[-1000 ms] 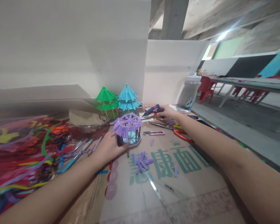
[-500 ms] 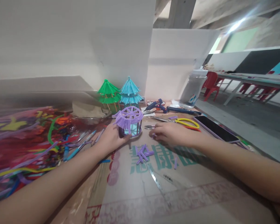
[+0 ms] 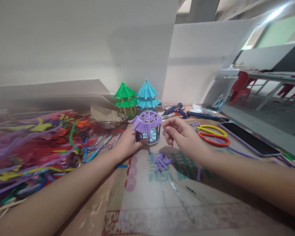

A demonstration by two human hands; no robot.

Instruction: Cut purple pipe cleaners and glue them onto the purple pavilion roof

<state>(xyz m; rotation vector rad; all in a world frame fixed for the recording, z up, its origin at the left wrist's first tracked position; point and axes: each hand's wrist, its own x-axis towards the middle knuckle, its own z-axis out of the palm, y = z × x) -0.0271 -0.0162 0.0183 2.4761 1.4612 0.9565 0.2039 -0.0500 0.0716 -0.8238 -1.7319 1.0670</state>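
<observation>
My left hand (image 3: 127, 142) grips a small purple pavilion model (image 3: 144, 126) by its left side, the thumb lying along its base. The model has an open spoked ring on top, a fringed roof edge on part of it and a pale blue floor. My right hand (image 3: 184, 135) is raised at the model's right side, fingertips pinched close to the roof edge. Whatever is between those fingertips is too small to make out. In front of the model lies a small pile of cut purple pieces (image 3: 161, 161), and one loose purple piece (image 3: 199, 174) sits farther right.
Behind stand a green pavilion (image 3: 124, 95) and a blue pavilion (image 3: 147, 95). A glue gun (image 3: 175, 109), scissors (image 3: 215, 141), phone (image 3: 250, 139) and clear bottle (image 3: 220, 91) are at the right. Colourful fuzzy stems (image 3: 51, 141) crowd the left. A thin silver tool (image 3: 178, 193) lies in front.
My right hand has lifted from the cardboard to the model's roof edge. My left hand keeps its hold on the model. The whole scene has shifted right in view.
</observation>
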